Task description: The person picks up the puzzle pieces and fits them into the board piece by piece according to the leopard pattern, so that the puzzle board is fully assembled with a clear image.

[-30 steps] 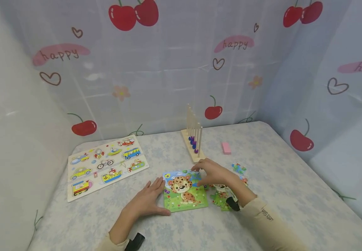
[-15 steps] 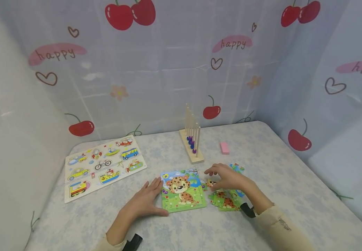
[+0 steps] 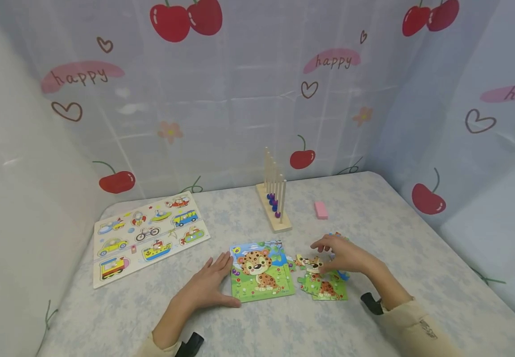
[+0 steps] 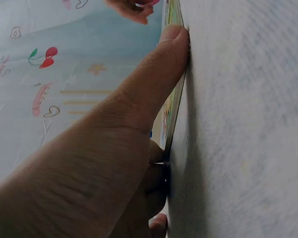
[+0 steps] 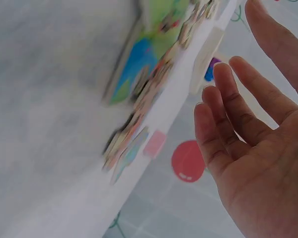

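Note:
A leopard picture puzzle board (image 3: pixel 262 272) lies flat on the table in the head view. My left hand (image 3: pixel 208 285) rests at its left side, fingers straight, thumb at the lower left corner. In the left wrist view the thumb (image 4: pixel 171 47) touches the board's edge. To the board's right, loose puzzle pieces (image 3: pixel 329 290) lie in a pile. Above them hovers my right hand (image 3: pixel 349 255), its fingers loosely bent. The right wrist view shows that hand's palm (image 5: pixel 263 173) with nothing in it, apart from the pieces. The hand hides some of the pieces in the head view.
A wooden vehicle puzzle board (image 3: pixel 150 238) lies at the back left. Behind the leopard board stands a wooden peg rack (image 3: pixel 280 225) with blue and purple beads. A pink block (image 3: pixel 321 210) lies right of the rack. Printed curtains surround the table.
My right hand has moved right, from the leopard board's upper right corner to above the loose pieces, uncovering that corner. My left hand has stayed at the board's left side.

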Motion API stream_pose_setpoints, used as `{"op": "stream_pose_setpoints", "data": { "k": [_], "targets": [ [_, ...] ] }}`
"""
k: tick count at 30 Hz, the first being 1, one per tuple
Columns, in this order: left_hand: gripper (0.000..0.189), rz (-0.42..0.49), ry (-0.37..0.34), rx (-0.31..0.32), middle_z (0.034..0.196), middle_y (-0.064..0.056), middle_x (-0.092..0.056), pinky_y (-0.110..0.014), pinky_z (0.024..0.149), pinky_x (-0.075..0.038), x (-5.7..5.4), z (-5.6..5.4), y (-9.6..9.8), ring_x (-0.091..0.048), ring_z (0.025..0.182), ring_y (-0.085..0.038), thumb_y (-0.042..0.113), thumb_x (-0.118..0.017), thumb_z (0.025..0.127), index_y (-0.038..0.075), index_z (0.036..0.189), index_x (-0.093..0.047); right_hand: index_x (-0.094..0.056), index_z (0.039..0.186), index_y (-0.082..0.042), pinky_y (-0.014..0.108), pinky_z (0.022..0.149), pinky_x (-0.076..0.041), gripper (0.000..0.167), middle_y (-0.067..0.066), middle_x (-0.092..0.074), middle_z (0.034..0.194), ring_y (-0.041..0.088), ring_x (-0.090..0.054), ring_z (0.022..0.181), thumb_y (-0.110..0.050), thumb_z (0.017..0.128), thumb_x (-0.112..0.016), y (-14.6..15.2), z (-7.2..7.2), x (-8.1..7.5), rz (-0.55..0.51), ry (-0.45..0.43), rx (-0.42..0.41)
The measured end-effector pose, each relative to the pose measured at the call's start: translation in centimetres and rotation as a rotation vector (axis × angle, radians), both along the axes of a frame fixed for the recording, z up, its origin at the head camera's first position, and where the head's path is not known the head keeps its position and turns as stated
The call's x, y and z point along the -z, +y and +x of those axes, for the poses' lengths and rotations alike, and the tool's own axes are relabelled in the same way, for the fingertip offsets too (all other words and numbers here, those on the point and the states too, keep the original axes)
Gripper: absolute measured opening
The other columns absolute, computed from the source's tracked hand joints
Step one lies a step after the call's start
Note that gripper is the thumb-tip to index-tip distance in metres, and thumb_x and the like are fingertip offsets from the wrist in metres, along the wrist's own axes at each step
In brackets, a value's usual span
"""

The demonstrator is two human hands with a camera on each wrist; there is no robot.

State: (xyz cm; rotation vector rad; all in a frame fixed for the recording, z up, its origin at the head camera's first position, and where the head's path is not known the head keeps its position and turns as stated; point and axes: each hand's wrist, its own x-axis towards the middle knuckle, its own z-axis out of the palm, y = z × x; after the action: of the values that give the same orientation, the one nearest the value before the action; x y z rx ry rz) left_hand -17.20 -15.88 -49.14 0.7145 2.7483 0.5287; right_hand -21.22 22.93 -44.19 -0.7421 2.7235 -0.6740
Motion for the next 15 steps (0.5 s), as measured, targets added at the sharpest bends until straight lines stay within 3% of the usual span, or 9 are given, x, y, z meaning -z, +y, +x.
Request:
{"op": "stream_pose_setpoints", "data": {
  "k": [4, 10, 15],
  "targets": [
    [0.121, 0.0, 0.0, 0.0, 0.163, -0.013, -0.017, -0.052, 0.124, -0.015, 0.0, 0.0, -0.1, -0.015, 0.152, -0.028, 0.076, -0.069, 0.067, 0.003, 0.154, -0.024, -0.065, 0.123, -0.006, 0.034, 0.077, -0.051, 0.055, 0.003, -0.064, 0.104, 0.023, -0.059, 0.097, -0.026, 0.075, -0.084, 1.6, 0.2, 0.0, 0.007, 0.006, 0.008],
    [0.121, -0.002, -0.007, -0.004, 0.163, -0.013, -0.017, -0.052, 0.124, -0.015, -0.2, 0.0, -0.1, -0.015, 0.152, -0.028, 0.075, -0.069, 0.067, 0.003, 0.154, -0.024, -0.064, 0.123, -0.006, 0.032, 0.075, -0.052, 0.053, 0.006, -0.063, 0.108, 0.024, -0.059, 0.099, -0.019, 0.075, -0.084, 3.4, 0.3, 0.0, -0.013, -0.083, 0.085],
    [0.121, -0.001, -0.007, -0.005, 0.163, -0.013, -0.018, -0.052, 0.124, -0.015, -0.1, 0.0, -0.1, -0.015, 0.152, -0.028, 0.075, -0.069, 0.067, 0.003, 0.154, -0.024, -0.064, 0.122, -0.006, 0.035, 0.076, -0.052, 0.054, 0.007, -0.063, 0.109, 0.023, -0.058, 0.098, -0.017, 0.073, -0.085, 4.7, 0.0, 0.4, -0.016, -0.094, 0.115]
  ]
}}
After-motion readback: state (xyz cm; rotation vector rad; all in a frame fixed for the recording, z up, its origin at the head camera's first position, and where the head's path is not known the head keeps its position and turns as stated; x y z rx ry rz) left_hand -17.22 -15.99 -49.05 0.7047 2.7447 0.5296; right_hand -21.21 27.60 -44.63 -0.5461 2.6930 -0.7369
